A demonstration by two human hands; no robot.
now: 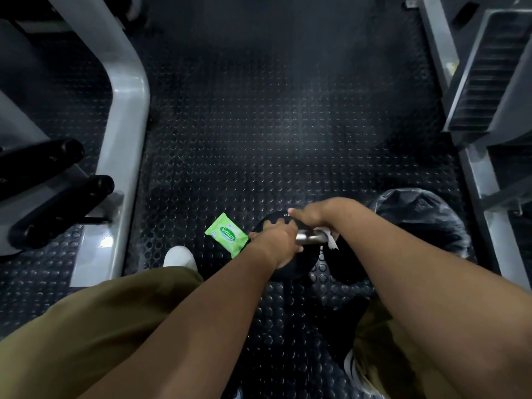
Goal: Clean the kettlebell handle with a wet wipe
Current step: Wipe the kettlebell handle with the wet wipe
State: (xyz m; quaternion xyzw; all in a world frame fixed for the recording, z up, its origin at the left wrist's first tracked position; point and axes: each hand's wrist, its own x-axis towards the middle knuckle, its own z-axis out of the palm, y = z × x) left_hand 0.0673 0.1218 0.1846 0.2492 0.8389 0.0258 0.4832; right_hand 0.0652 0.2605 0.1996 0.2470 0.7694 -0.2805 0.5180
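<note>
Right grip (313,215) holds wet wipe (331,241) on kettlebell handle (309,237), beside left grip (275,241).

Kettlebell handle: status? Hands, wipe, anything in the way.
Left hand grips the handle at its left end. Right hand holds wet wipe against the handle. Wipe pack on floor beside kettlebell, not blocking.
</note>
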